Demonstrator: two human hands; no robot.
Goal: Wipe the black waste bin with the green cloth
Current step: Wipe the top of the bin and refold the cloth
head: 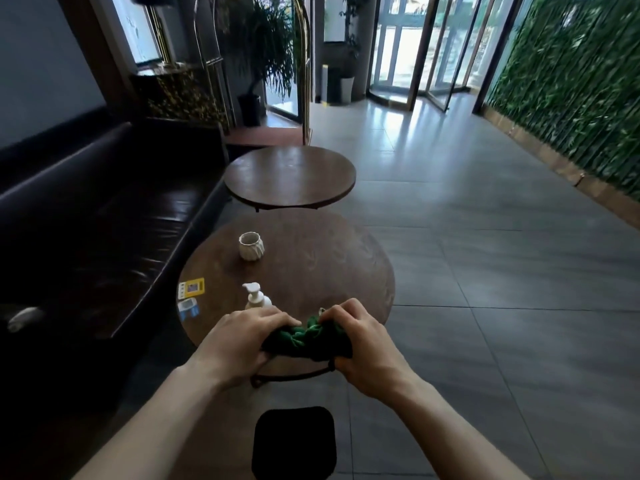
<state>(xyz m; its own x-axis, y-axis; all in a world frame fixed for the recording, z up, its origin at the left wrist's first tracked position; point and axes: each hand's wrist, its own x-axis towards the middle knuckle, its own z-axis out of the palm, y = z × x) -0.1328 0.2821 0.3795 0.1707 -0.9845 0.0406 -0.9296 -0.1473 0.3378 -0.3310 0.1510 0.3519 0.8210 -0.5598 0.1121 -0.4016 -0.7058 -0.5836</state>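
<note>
Your left hand and right hand each close a tight grip on one end of the bunched green cloth, held above the near edge of the round worktop. The black waste bin stands on the floor below, between your forearms. A pump bottle stands just beyond your left hand, a white cup farther back.

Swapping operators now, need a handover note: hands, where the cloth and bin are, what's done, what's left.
Left hand and right hand: both closed on the bunched green cloth, held above the near edge of the round table.
Black waste bin: on the floor below the hands, nearer the camera; cloth not touching it.
Pump bottle and white cup stand on the table.
Done: cloth in hand.
Left: lower the cloth and wipe the bin.
</note>
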